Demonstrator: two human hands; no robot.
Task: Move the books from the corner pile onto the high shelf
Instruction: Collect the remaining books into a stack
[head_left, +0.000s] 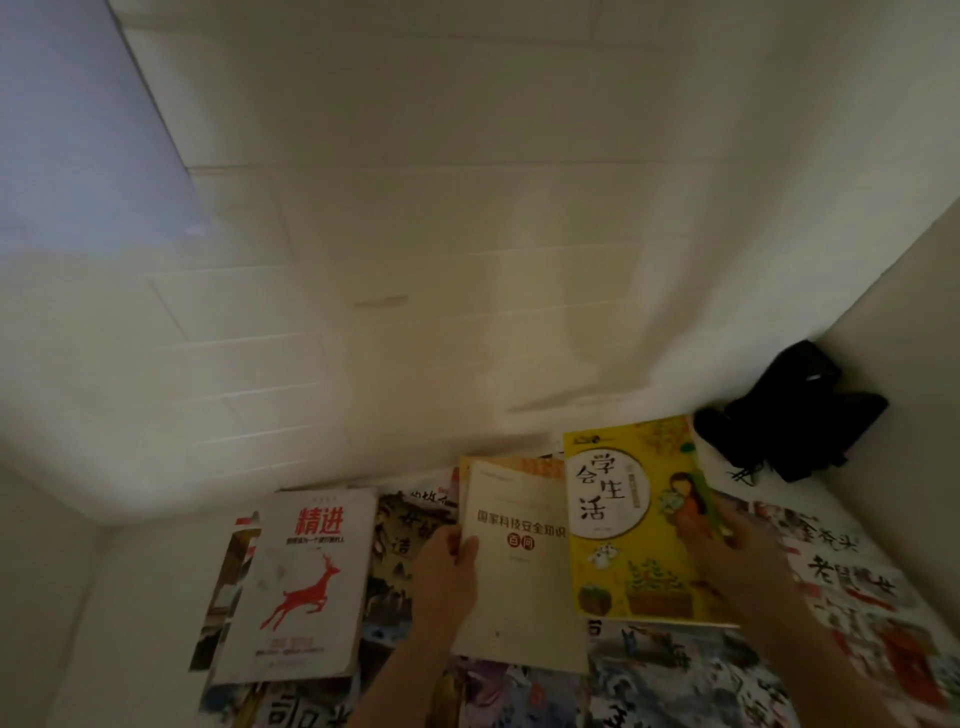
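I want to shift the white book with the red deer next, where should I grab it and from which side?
Take the white deer book by its right long edge, coming from the right with the left hand, which is nearest. That edge lies free over the patterned surface; it lies flat, so slide fingers under and thumb on top. Its left edge overlaps other books, harder to get under.

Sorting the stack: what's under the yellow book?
The yellow book overlaps the right edge of the cream book, with illustrated sheets showing below. Whatever lies directly beneath it is covered.
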